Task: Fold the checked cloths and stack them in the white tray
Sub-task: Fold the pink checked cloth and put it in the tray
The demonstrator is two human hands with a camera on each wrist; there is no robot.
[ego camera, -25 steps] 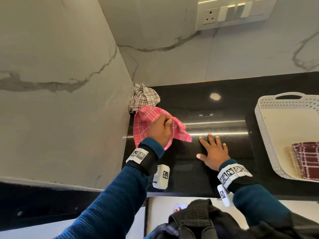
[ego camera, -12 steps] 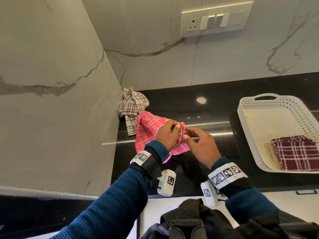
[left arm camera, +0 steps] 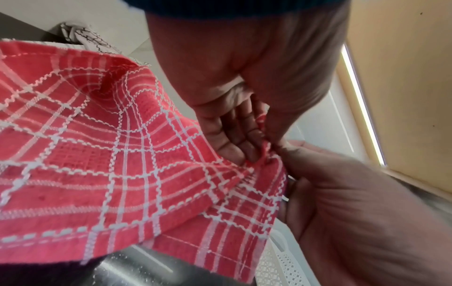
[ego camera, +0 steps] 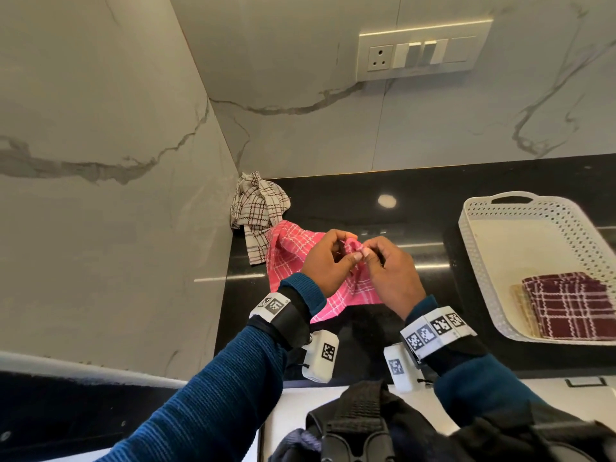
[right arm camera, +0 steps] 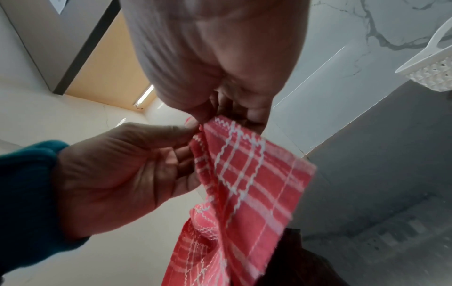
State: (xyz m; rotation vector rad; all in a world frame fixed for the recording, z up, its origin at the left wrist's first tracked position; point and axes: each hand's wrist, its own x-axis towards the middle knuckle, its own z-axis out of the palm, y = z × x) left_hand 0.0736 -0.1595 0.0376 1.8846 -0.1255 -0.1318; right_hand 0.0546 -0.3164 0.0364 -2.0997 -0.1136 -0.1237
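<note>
A pink checked cloth point(ego camera: 286, 258) hangs above the black counter point(ego camera: 416, 215), held up between both hands. My left hand point(ego camera: 330, 258) pinches its upper edge, and my right hand point(ego camera: 383, 265) pinches the same edge right beside it, thumbs almost touching. The left wrist view shows the pink cloth point(left arm camera: 97, 154) draped down from the left fingers point(left arm camera: 232, 139); the right wrist view shows the pink cloth point(right arm camera: 244, 183) hanging below the pinch. A crumpled white checked cloth point(ego camera: 258, 208) lies in the counter's back left corner. The white tray point(ego camera: 480, 241) at the right holds a folded maroon checked cloth point(ego camera: 573, 305).
Marble walls close the counter on the left and at the back, with a socket and switch plate point(ego camera: 423, 55) high on the back wall. A beige folded cloth point(ego camera: 518, 301) peeks out under the maroon one. The counter's front edge runs just behind my wrists.
My right hand left the counter and came up to pinch the pink cloth beside my left hand. Both hands have lifted the cloth off the counter.
</note>
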